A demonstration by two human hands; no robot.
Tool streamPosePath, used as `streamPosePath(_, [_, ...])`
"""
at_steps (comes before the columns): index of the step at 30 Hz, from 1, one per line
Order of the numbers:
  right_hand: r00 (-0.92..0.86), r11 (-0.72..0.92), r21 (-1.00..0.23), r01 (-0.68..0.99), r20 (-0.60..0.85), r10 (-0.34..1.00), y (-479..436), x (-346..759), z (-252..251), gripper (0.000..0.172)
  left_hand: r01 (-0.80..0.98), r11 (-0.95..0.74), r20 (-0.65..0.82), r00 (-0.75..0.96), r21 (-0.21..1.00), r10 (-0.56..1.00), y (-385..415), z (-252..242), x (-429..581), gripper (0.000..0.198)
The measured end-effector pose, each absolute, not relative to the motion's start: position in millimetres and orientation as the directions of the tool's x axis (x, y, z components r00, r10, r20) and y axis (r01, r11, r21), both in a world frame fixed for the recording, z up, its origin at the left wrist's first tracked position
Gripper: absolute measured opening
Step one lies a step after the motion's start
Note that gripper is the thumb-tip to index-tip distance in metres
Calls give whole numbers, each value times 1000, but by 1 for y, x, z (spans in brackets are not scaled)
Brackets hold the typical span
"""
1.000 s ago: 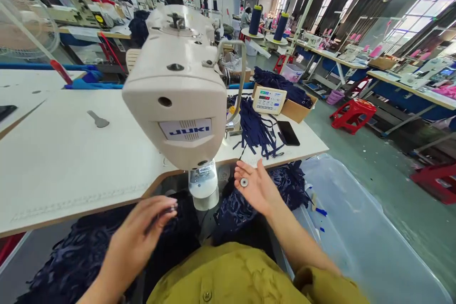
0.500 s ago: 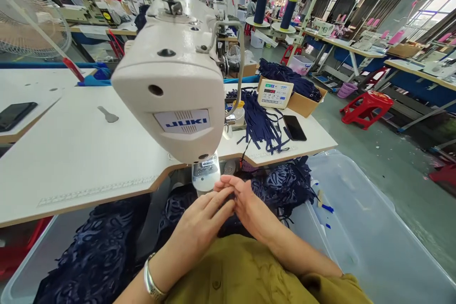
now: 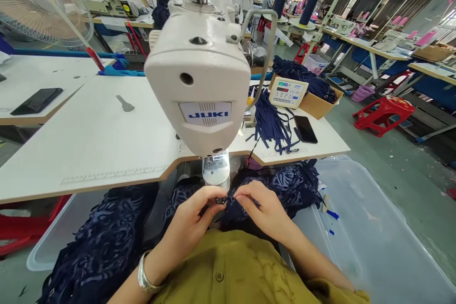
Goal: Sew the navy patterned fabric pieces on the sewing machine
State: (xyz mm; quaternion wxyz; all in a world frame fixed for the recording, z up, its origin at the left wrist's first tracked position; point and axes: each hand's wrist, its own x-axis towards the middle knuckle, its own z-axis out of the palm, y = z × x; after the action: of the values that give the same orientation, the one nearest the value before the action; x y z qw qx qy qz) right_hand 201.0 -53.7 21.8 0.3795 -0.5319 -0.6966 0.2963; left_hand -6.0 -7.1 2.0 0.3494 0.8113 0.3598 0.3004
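My left hand [image 3: 192, 218] pinches a small, dark, shiny metal piece that looks like a bobbin case [image 3: 221, 200] between thumb and fingertips. Just to its right, my right hand [image 3: 265, 211] has thumb and fingers pressed together. Whatever it may hold is too small to see. Both hands are in front of my body, just below the metal-topped post [image 3: 216, 171] of the white sewing machine [image 3: 197, 76]. Dark blue patterned fabric pieces [image 3: 295, 183] lie behind and beneath the hands.
On the white table are a grey flat tool [image 3: 125, 103], a phone [image 3: 305, 129], navy straps [image 3: 270, 118] and a control panel [image 3: 288, 92]. A carton [image 3: 320, 104] holds more straps. Clear plastic bins [image 3: 363, 218] flank me, the left one with dark fabric [image 3: 103, 242].
My hands have moved apart from being together, and the small metal piece now shows in my left fingertips. The camera view has shifted left.
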Motion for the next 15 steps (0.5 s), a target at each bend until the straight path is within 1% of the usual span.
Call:
streamPosePath(2, [-227, 313, -763, 565, 221, 948, -56, 197, 23, 17, 408, -530, 261, 552, 743, 792, -9, 0, -5, 22])
streamPosePath(3, [-306, 368, -721, 587, 223, 926, -57, 195, 23, 19, 420, -565, 290, 558, 710, 778, -10, -1, -5, 25])
streamPosePath(4, [-404, 444, -670, 594, 228, 886, -59, 194, 23, 21, 426, -610, 324, 572, 668, 754, -11, -3, -5, 27])
streamPosePath(6, [-589, 598, -577, 557, 233, 774, -60, 193, 22, 23, 429, -692, 388, 601, 580, 698, -12, -5, -4, 30])
streamPosePath(7, [-632, 634, -556, 537, 232, 740, -60, 195, 21, 23, 432, -716, 411, 607, 548, 680, -12, -5, -4, 31])
streamPosePath(8, [-622, 632, -554, 542, 242, 745, -59, 198, 19, 24, 437, -724, 427, 600, 534, 677, -13, -5, -4, 31])
streamPosePath(9, [-567, 597, -565, 570, 256, 783, -58, 202, 16, 25, 439, -718, 433, 587, 540, 684, -12, -5, -4, 31])
streamPosePath(11, [-392, 478, -601, 641, 278, 877, -54, 210, 8, 25, 417, -685, 424, 560, 598, 712, -12, -4, -4, 30])
streamPosePath(12, [-329, 436, -612, 660, 286, 900, -52, 213, 4, 25, 398, -664, 413, 552, 633, 724, -12, -4, -4, 30])
streamPosePath(13, [-307, 421, -616, 665, 288, 907, -50, 214, 0, 25, 382, -645, 406, 541, 662, 737, -12, -4, -4, 29])
streamPosePath(15, [-384, 456, -618, 640, 256, 887, -50, 211, -6, 24, 368, -622, 416, 501, 691, 759, -12, -6, -3, 28])
